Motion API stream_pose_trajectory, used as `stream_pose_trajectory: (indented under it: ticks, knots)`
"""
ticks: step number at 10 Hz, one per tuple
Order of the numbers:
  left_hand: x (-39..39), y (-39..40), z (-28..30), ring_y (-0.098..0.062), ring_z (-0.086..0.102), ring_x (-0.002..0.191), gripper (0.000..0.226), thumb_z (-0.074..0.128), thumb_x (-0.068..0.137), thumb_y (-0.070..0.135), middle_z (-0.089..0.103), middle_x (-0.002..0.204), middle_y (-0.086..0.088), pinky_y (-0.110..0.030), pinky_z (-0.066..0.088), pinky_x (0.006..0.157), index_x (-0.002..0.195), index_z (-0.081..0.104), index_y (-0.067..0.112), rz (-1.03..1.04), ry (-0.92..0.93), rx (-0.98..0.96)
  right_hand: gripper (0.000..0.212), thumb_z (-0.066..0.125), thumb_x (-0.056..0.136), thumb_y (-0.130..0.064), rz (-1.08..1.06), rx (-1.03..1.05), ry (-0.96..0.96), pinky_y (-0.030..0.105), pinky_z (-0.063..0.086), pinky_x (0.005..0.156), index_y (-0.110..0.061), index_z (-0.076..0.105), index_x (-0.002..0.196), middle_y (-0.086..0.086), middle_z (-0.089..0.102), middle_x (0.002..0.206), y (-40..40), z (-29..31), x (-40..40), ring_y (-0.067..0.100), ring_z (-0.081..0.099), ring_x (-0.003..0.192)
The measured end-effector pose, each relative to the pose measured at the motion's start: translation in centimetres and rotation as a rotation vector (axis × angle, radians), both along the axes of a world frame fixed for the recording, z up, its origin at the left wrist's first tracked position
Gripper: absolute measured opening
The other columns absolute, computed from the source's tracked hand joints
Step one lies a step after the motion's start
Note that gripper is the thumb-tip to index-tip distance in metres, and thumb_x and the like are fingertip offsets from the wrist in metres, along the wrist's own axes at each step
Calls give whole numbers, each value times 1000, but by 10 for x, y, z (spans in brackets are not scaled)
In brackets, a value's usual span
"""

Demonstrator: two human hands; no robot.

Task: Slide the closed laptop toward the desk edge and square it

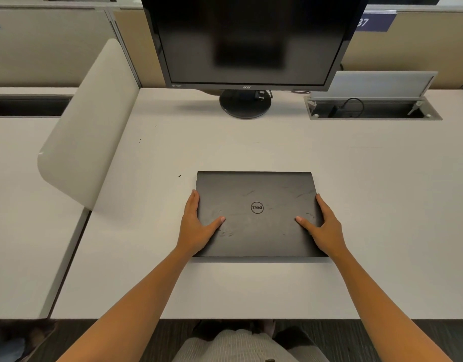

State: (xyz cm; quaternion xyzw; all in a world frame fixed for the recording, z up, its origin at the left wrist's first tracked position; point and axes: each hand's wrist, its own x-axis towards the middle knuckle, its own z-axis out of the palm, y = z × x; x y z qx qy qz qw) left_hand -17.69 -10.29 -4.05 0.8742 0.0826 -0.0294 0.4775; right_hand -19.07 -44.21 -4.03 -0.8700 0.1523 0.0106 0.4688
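Laptop: closed, lid up, flat on the worktop, roughly mid-depth, with a bare strip between it and the near edge; its front edge runs close to parallel with that edge, perhaps a touch off

Left hand: I have it clasping the laptop's left side, thumb laid across the lid, fingers along and down the side edge — placed so I can drag and steer at once

Right hand: mirrors it on the right side, thumb on the lid, fingers wrapping the edge; the two-sided hold lets me turn the laptop by pulling one side more than the other

Monitor: at the back, dark, well apart from the laptop; not in the way

Cable box: far right, lid raised, cables inside; clear of the path

Status, my judgement: slide toward me is partly to go; final squaring not yet done
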Motion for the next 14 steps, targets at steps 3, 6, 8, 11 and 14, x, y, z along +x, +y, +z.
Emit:
stream_pose_trajectory:
  ticks: [3, 6, 8, 11, 14]
  knots:
    - [6, -3, -10, -17, -4, 156, 78, 48, 100, 51, -3, 170, 5, -34, 7, 125, 161, 12, 21, -169, -59, 285, 85, 55, 95, -51, 111, -262, -21, 40, 28, 121, -19, 11, 161, -3, 11, 168, 14, -4, -5, 17, 18, 153]
    - [6, -3, -12, -18, -11, 156, 78, 47, 100, 50, -7, 169, 7, -34, 4, 124, 161, 8, 21, -193, -5, 225, 93, 54, 92, -58, 174, -305, -10, 39, 28, 119, -19, 6, 161, -3, 6, 168, 11, -3, -2, 18, 16, 154]
    - [6, -4, -15, -23, -8, 156, 77, 34, 101, 58, -3, 170, 0, -38, 1, 126, 161, 10, 17, -212, -66, 406, 93, 49, 92, -60, 190, -345, 2, 39, 26, 121, -18, 4, 161, 0, 3, 169, 13, -3, -1, 20, 13, 155]
    - [7, -2, -20, -21, -8, 156, 83, 15, 94, 65, -3, 169, -3, -38, -4, 126, 161, 6, 17, -238, -101, 559, 92, 48, 93, -62, 175, -410, 19, 39, 29, 118, -18, 6, 161, 1, 1, 169, 15, -6, -2, 25, 22, 153]
    - [12, -3, -12, -20, -2, 157, 73, 39, 101, 51, 9, 169, -3, -33, -5, 125, 160, 18, 13, -238, -172, 535, 83, 50, 95, -55, 106, -454, -79, 43, 24, 123, -9, 22, 158, 7, 15, 167, 22, -4, 3, 27, 24, 152]
